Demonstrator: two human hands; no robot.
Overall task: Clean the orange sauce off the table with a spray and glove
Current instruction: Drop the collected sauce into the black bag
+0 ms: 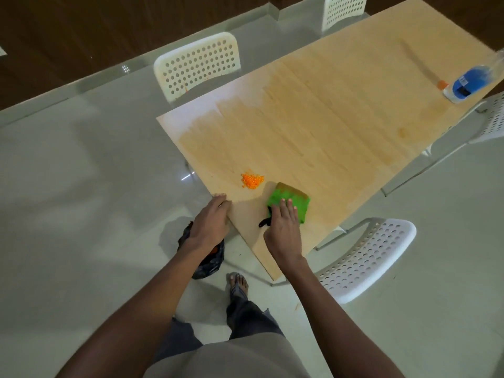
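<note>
A small heap of orange sauce (252, 181) lies near the wooden table's (327, 126) near-left edge. Just right of it sits a green cleaning glove (291, 199) with a brown far edge and a black cuff. My right hand (283, 227) lies flat on the glove, fingers straight, pressing it to the table. My left hand (211, 222) rests on the table's edge, fingers curled over it, a little below the sauce. A spray bottle of blue liquid (471, 80) stands at the far right edge of the table.
White perforated chairs stand around the table: one at the far left (199, 64), one at the near right (368, 255), one at the far top (345, 9), one at the right edge (493, 118). A black plastic bag (208, 260) lies on the floor under my left hand.
</note>
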